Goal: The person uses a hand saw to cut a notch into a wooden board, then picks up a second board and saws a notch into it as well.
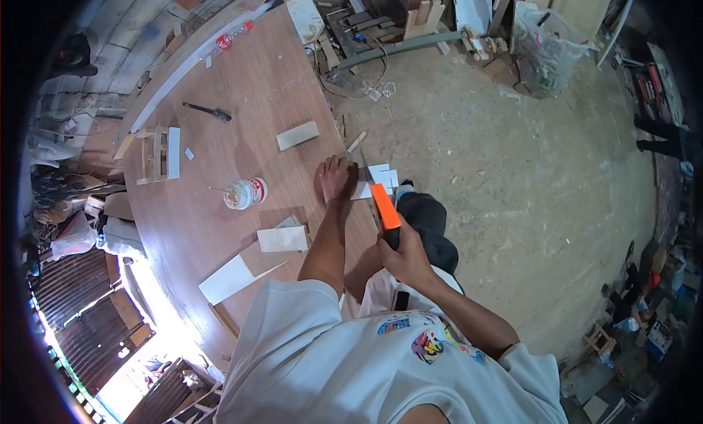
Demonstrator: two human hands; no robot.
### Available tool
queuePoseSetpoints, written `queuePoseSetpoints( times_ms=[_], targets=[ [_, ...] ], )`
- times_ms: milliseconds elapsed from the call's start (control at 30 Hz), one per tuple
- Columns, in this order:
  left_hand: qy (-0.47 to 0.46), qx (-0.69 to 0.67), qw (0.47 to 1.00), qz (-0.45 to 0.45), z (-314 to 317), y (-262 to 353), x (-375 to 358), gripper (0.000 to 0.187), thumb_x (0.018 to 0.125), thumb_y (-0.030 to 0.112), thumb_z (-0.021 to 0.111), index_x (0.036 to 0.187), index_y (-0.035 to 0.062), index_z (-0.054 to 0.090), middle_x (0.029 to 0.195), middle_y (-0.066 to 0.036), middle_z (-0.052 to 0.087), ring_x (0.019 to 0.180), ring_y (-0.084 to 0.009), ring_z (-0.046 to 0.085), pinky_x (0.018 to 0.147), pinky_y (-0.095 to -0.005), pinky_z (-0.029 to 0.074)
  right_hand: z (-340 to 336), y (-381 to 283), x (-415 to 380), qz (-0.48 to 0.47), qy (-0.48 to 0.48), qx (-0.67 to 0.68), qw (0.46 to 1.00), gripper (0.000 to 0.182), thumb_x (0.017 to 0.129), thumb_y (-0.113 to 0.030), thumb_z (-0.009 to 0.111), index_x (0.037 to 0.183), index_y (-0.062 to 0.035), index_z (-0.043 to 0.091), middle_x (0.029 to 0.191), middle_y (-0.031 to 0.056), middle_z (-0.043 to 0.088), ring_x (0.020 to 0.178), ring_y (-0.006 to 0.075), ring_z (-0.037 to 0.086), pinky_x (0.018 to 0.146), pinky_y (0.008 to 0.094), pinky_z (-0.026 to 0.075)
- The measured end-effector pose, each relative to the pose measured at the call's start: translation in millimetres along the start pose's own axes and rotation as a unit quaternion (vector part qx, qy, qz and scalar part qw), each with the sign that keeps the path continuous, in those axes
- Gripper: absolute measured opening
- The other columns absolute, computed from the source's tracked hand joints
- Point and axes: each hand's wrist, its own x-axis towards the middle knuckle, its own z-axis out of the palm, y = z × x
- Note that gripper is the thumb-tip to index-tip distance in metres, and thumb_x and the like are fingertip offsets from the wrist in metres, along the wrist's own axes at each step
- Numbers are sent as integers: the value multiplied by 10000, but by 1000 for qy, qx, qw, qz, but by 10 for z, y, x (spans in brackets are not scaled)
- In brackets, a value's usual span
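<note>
My left hand (337,179) lies on the brown wooden table near its right edge, fingers stretched out and the palm down. Close beside it, white board pieces (381,176) stick out past the edge. My right hand (407,257) is wrapped round the black grip of an orange-and-black hand tool (385,206), held just off the table edge, with its orange part pointing towards the white pieces. What kind of tool it is, I cannot tell. A white-faced block (297,136) rests on the table beyond my left hand.
On the table (220,255) are a jar (245,194) with a stick in it, a dark tool (207,111), a small wooden frame (159,155), a plastic bottle (234,36) and white boards (283,239). Wood scraps and a clear plastic bag (551,54) stand at the back.
</note>
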Motion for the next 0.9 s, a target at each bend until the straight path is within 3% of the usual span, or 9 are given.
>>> queuePoseSetpoints(
  times_ms=[100,233,300,433,500,567,700,833,900],
  targets=[
    [-15,1,1000,-21,-6,35,-20,129,779,191,573,781,69,612,879,-96,592,934,-265,550,861,-412,401,50,61,0,-47,32,7,998,211,787,-3,572,982,25,497,692,131,545,634,159,541,617,325,450],
    [24,17,999,-34,-3,70,-24,101,772,166,570,765,71,602,861,-98,584,912,-268,548,854,-405,404,14,-44,141,-30,15,14,999,202,799,-9,570,986,15,497,707,120,538,645,155,534,623,321,449],
    [33,12,998,-43,11,60,-5,77,759,144,570,752,71,596,851,-101,584,894,-271,547,849,-402,404,-58,-249,178,38,-4,14,999,215,808,-19,568,1009,13,497,702,102,524,645,157,531,618,315,442],
    [48,23,998,-30,21,45,-31,61,753,125,568,742,68,589,830,-105,584,865,-279,556,827,-408,413,-92,-115,278,-31,-14,12,999,223,832,-57,593,1027,0,502,695,73,517,629,127,517,574,286,429],
    [86,-4,996,-11,77,7,9,61,752,124,567,736,68,584,813,-108,585,837,-285,567,802,-411,423,-198,-327,445,109,-41,87,989,240,845,-109,634,1032,-22,511,679,52,524,579,102,516,513,263,422],
    [76,13,997,-8,76,-6,3,64,760,129,570,742,69,582,810,-106,587,834,-285,570,789,-411,427,-337,-592,743,181,-96,161,965,229,839,-148,673,987,-60,521,644,23,506,483,115,506,444,287,421],
    [79,5,997,1,170,-78,0,83,794,152,575,765,74,582,809,-99,591,838,-278,575,765,-412,429,-244,-790,1444,164,-137,308,927,211,838,-161,681,823,-39,509,639,28,488,495,117,501,420,289,407],
    [73,4,996,-41,123,-33,40,96,827,159,559,775,81,581,816,-95,593,834,-281,575,747,-424,429,-20,-923,1753,166,-104,255,947,187,850,-139,641,789,-40,494,659,34,482,516,119,498,429,302,427],
    [90,17,995,-42,114,-73,127,99,826,159,561,766,81,576,819,-93,593,828,-282,575,745,-424,429,-5,-924,1798,153,-139,159,965,167,859,-129,592,774,-36,482,640,42,485,502,126,496,432,312,440]
  ],
)
